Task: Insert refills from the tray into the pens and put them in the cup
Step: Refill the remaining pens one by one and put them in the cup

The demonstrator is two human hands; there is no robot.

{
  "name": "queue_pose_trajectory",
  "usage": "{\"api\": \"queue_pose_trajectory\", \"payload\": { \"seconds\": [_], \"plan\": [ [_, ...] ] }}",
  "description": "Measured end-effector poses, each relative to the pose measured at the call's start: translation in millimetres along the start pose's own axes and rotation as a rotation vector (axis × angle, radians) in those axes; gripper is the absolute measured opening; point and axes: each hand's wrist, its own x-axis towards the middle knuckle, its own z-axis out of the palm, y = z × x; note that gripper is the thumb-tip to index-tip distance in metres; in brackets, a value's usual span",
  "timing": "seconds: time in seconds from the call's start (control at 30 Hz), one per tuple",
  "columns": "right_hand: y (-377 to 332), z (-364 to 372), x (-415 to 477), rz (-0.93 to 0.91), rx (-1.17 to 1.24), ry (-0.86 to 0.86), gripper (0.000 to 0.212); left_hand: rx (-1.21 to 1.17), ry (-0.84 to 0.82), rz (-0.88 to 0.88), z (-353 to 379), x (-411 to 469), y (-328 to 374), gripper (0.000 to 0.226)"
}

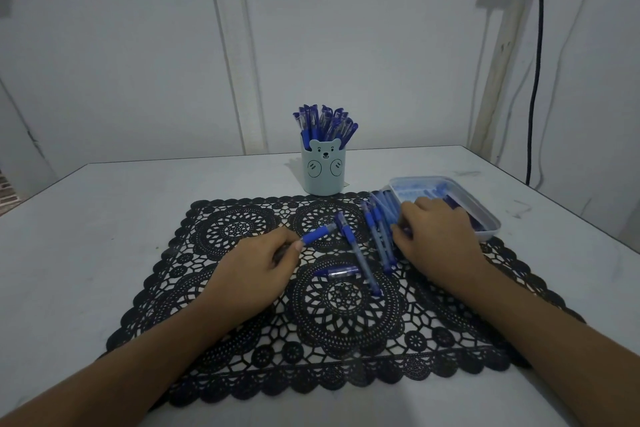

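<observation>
Progress: well advanced, by my reading.
- Cup (323,172): at the back of the mat, standing upright on the bench (86,218). It is crowded with finished pens (325,123), their caps up.
- Loose pens (381,236): a small heap on the mat beside the tray, still to be done. One more lies slantwise nearer the middle.
- Cap (337,272): lies on its own, apart from any pen.

Hands:
- Left hand (266,258): fingers curled round a pen (317,234), whose blue grip end sticks out toward the heap.
- Right hand (434,230): palm down over the heap at the tray's near edge, fingers bent. I cannot tell whether they have hold of anything.

Materials and shapes:
- Cup: pale blue-green plastic, smooth and cylindrical, with a bear face and ears on the front.
- Pens: slim clear barrels with blue rubbery grips and blue caps.
- Tray (478,203): a shallow box of clear plastic with rounded corners, at the right of the mat. Its contents are blue and too blurred to count.
- Mat (346,340): black and lace-like, with openwork rosettes and a scalloped edge.
- Bench: flat and pale, scuffed near the tray.
- Cable (535,80): black, hanging down the wall at the right.
</observation>
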Motion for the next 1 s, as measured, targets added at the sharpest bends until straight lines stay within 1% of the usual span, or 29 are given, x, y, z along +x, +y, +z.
{"api": "queue_pose_trajectory", "payload": {
  "seconds": [0.1, 0.17, 0.23, 0.27, 0.33, 0.43, 0.5, 0.7, 0.8, 0.87, 0.93, 1.0],
  "plan": [
    [3.6, -5.0, 1.9, 0.014, 0.106, 0.076, 0.021, 0.003, 0.003, 0.000, 0.3, 0.1, -0.4, 0.011],
    [13.9, -9.0, 8.1, 0.088, 0.170, 0.131, 0.021, -0.001, 0.001, 0.002, 0.4, 0.2, -0.3, 0.011],
    [31.0, -13.2, 14.4, 0.202, 0.155, 0.145, 0.021, 0.003, -0.003, 0.002, 0.4, 0.0, -0.1, 0.011],
    [40.9, -15.2, 16.7, 0.270, 0.118, 0.120, 0.022, 0.005, -0.004, 0.003, 0.3, -0.1, 0.1, 0.012],
    [59.4, -16.4, 19.6, 0.397, 0.028, 0.006, 0.024, 0.006, 0.001, 0.005, 0.5, -0.2, 0.6, 0.012],
    [75.4, -11.7, 20.9, 0.508, -0.015, -0.179, 0.025, 0.014, 0.007, 0.011, 0.8, -0.2, 1.0, 0.012],
    [79.2, -7.1, 22.3, 0.543, -0.014, -0.240, 0.024, 0.013, 0.005, 0.015, 0.7, -0.3, 0.7, 0.012],
    [79.4, -4.7, 28.2, 0.552, -0.050, -0.325, 0.027, 0.023, -0.001, 0.016, 1.3, 0.0, 0.6, 0.012],
    [79.0, -2.0, 28.5, 0.548, -0.055, -0.298, 0.022, 0.024, 0.000, 0.013, 1.5, 0.1, 1.1, 0.012],
    [75.4, -1.9, 28.2, 0.538, -0.005, -0.226, 0.017, 0.018, 0.003, 0.017, 1.3, -0.2, 1.1, 0.012],
    [68.8, -6.4, 29.1, 0.489, 0.161, -0.102, 0.012, 0.016, 0.002, 0.020, 1.0, -0.2, 1.2, 0.012],
    [57.8, -17.6, 29.4, 0.414, 0.433, -0.003, 0.009, 0.006, 0.004, 0.017, 0.8, 0.0, 0.7, 0.012]
  ]
}}
